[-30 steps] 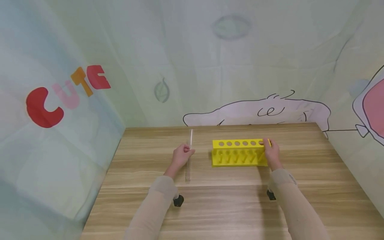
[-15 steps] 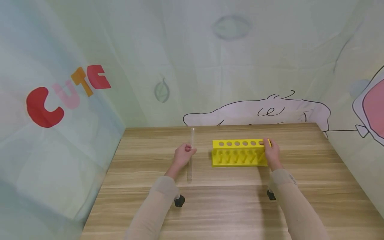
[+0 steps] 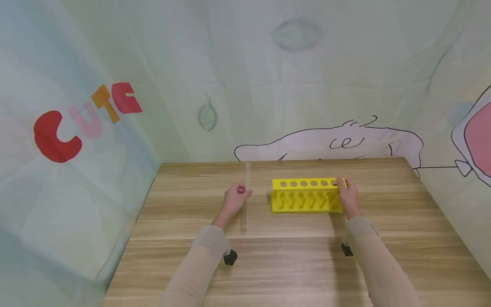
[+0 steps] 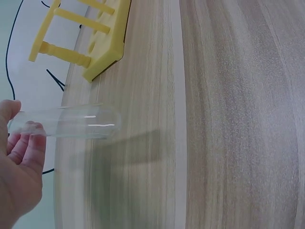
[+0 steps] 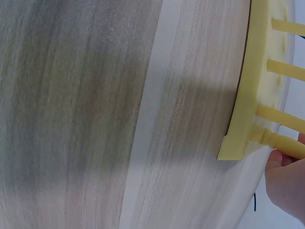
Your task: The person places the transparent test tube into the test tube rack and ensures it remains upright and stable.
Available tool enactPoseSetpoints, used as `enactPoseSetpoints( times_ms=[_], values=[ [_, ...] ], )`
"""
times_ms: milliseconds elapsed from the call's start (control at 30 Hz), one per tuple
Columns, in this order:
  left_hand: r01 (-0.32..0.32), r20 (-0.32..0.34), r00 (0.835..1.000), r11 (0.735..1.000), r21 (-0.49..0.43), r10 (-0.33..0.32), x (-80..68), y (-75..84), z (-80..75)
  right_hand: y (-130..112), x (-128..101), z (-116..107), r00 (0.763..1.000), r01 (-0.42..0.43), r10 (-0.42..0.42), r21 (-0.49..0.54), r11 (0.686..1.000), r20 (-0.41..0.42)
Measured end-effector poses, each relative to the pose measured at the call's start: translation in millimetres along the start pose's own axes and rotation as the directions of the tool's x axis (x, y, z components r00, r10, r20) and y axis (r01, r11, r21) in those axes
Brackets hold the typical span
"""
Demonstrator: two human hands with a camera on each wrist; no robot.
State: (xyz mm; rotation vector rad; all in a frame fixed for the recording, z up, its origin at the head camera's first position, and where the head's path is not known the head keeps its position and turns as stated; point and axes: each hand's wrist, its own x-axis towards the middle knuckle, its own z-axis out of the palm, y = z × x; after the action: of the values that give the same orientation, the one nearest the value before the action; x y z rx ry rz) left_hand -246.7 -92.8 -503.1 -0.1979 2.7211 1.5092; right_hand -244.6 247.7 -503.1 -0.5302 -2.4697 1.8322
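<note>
A clear glass test tube (image 4: 88, 123) is pinched between the thumb and fingers of my left hand (image 3: 234, 199). Its rounded end points toward the near side of the table, with a shadow on the wood below it in the left wrist view. To its right stands a yellow test tube rack (image 3: 307, 196), with a row of round holes along the top and upright pegs over the base. My right hand (image 3: 348, 197) grips the rack's right end. In the right wrist view its fingers (image 5: 279, 160) are at the rack's end post.
The wood-grain table (image 3: 287, 264) runs back to a printed cloth backdrop (image 3: 245, 85) with cartoon drawings and coloured letters. Black wrist cameras (image 3: 230, 257) hang under both sleeves.
My left hand has shifted slightly to the right, bringing the test tube a little closer to the rack. The right hand and the rack stay where they were.
</note>
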Motion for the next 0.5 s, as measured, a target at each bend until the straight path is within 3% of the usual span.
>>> enactPoseSetpoints(
  times_ms=[500],
  values=[
    [0.012, 0.008, 1.000, 1.000, -0.019, -0.012, -2.1, 2.8, -1.1, 0.3, -0.5, 0.9, 1.000, 0.011, -0.011, 0.009, 1.000, -0.012]
  ],
)
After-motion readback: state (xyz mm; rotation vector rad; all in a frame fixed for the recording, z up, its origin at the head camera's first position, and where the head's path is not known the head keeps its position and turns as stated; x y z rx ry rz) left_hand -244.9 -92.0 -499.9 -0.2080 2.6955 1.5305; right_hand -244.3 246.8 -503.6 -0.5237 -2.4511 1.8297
